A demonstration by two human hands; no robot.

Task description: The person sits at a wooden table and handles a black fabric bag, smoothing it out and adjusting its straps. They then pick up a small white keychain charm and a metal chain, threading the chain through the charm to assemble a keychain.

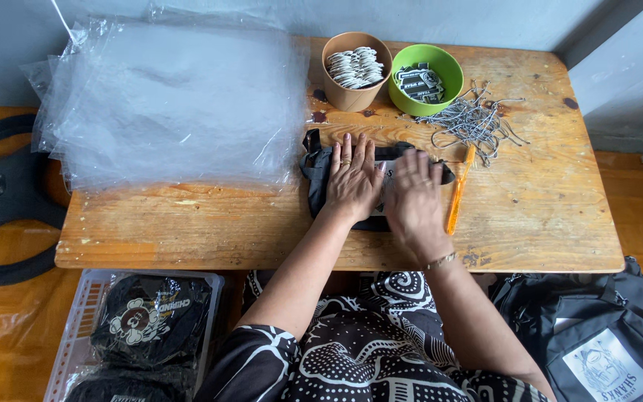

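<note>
On the wooden table (187,223), near its front edge: a black fabric bag (320,173) is lying flat under both hands.
Left hand (352,179): it is pressing palm-down on the bag, fingers straight and spread, grasping nothing.
Right hand (413,195): it is lying flat on the bag's right part, fingers loose and extended, closing on nothing.
Orange pen (455,195): it is lying just beside the right hand, on the table.
Ball chains (474,120): a loose silver heap is sitting behind the pen.
Green bowl (440,93): it is holding dark tags, touching the brown paper cup (351,95) of pale tags.
Clear plastic bags (165,104): a stack is covering the table's left half.
Basket (83,313): it is holding packed black goods on the floor.
</note>
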